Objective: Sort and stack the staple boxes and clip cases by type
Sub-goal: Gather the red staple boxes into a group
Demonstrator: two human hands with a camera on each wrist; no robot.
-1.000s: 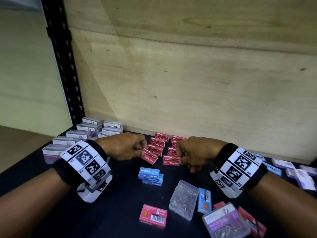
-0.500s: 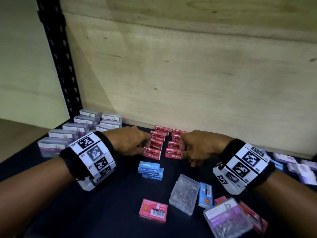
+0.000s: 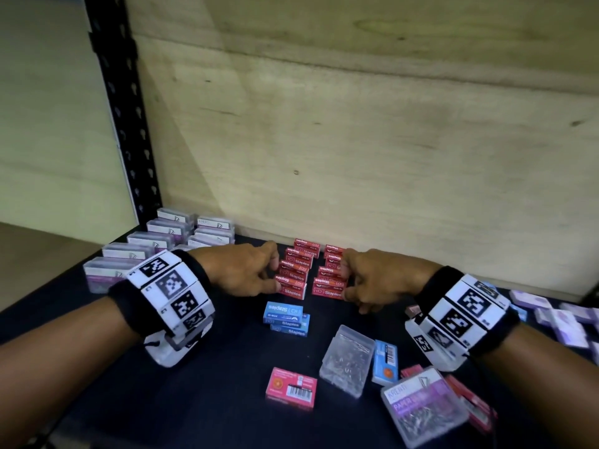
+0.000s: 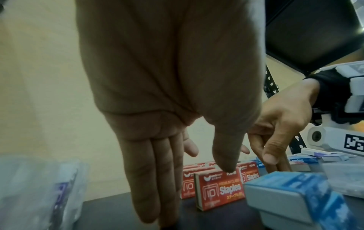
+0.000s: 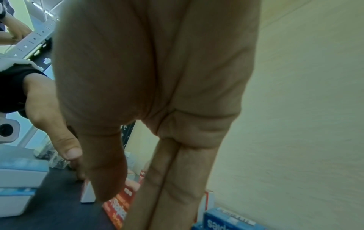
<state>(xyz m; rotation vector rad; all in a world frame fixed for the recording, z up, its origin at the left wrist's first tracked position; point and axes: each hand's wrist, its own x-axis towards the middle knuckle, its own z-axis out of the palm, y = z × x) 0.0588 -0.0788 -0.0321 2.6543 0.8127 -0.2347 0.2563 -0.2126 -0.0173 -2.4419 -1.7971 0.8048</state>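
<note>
Two rows of red staple boxes [image 3: 311, 273] stand on edge at the middle back of the dark shelf [image 3: 227, 367]. My left hand [image 3: 272, 277] lies along the left row with straight fingers; in the left wrist view its thumb touches the top of the front red box [image 4: 218, 189]. My right hand [image 3: 348, 283] lies against the right row, fingers straight, thumb at that row's front box [image 5: 118, 207]. Two blue staple boxes [image 3: 287, 320] are stacked just in front of the rows. Clear clip cases [image 3: 146, 254] stand in rows at the back left.
Near the front lie a red box with a barcode [image 3: 290, 387], a clear clip case [image 3: 346, 364], a blue box [image 3: 385, 361] and a purple-labelled clip case [image 3: 424, 406]. Purple boxes [image 3: 557, 319] lie at the right. A plywood wall [image 3: 356, 157] closes the back.
A second ago each hand pinched a tilted red box at the front of its row. Both boxes now stand in the rows, and the fingers have straightened against them.
</note>
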